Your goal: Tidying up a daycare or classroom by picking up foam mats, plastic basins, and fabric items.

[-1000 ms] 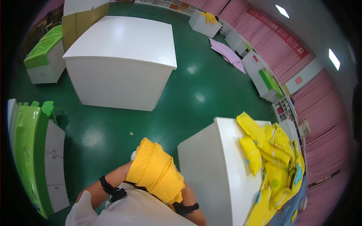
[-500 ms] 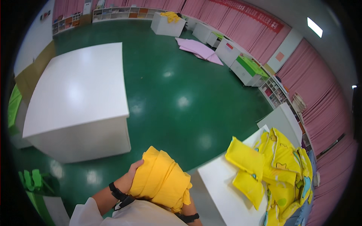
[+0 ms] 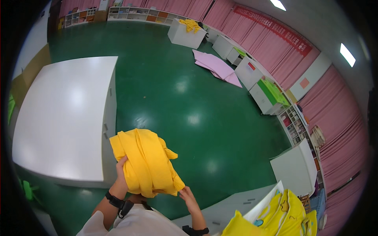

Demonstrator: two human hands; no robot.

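A plain yellow bundle of folded cloth (image 3: 147, 163) hangs in front of my body, wrapped in several loose layers. My left hand (image 3: 122, 171) grips its left side, with the fingers mostly hidden behind the fabric. At the lower right corner of the bundle, my right hand (image 3: 189, 196) holds the edge of the cloth between closed fingers. Dark straps circle both wrists. To my lower right lies a heap of patterned yellow bedding (image 3: 285, 214), partly cut off by the picture's edge.
A large white cabinet (image 3: 67, 114) with a flat top stands close on my left. Another white cabinet (image 3: 240, 202) is under the bedding. Pink mats (image 3: 216, 66) lie on the green floor (image 3: 157, 90). Farther off, yellow cloth (image 3: 191, 25) drapes over a white unit.
The bundle has moved up and left, toward the left cabinet. My right hand now shows at its corner. The view has swung, so the bedding heap sits lower.
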